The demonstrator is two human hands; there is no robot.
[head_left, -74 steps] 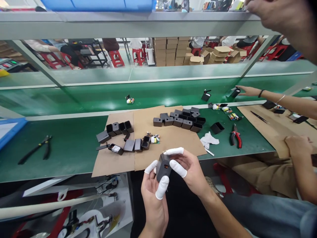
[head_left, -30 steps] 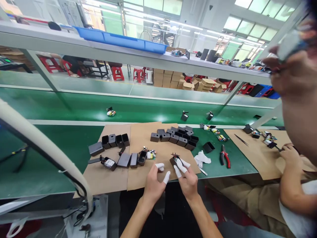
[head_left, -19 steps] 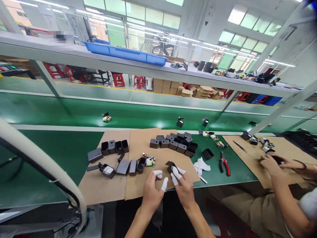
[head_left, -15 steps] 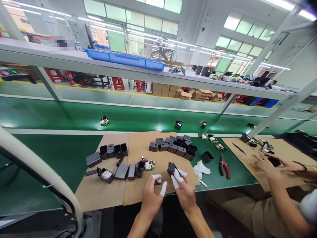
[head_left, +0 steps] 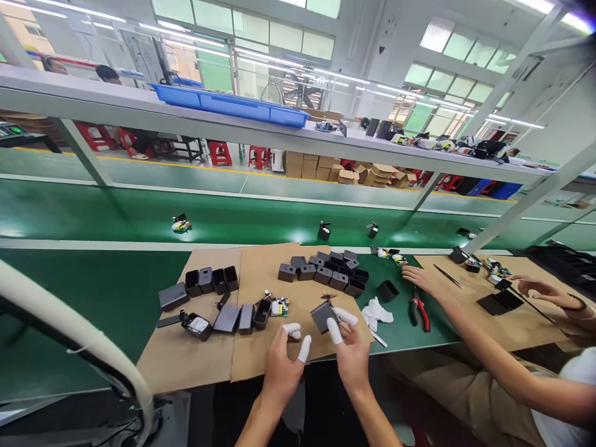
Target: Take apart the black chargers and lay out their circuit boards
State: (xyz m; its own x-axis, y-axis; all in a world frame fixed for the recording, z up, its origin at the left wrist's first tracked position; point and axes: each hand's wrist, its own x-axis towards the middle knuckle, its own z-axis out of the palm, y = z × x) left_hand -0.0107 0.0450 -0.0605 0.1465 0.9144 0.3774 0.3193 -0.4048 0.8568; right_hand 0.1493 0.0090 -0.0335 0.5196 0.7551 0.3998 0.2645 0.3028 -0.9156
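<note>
My right hand (head_left: 352,354), with white finger cots on its fingertips, grips a small black plastic case (head_left: 322,318) above the cardboard. The case is tilted, its broad side toward me. Just left of it is my left hand (head_left: 283,360), also in finger cots, its thumb held apart from the curled fingers and nothing visible between them. Beyond my left hand lie a small circuit board (head_left: 280,307) and an open black case (head_left: 262,314). A group of black cases (head_left: 323,274) stands farther back on the cardboard (head_left: 261,360).
Red-handled pliers (head_left: 420,310), a crumpled white cloth (head_left: 378,312) and another black case (head_left: 387,290) lie to the right. A co-worker's hand (head_left: 421,279) reaches toward circuit boards there. Behind runs a green belt (head_left: 261,217) carrying parts. A pale hose (head_left: 69,323) crosses the left side.
My right hand has turned the black case so its broad side shows. The co-worker's hand has reached left, and their black case now rests on cardboard. Parts on the belt have shifted left.
</note>
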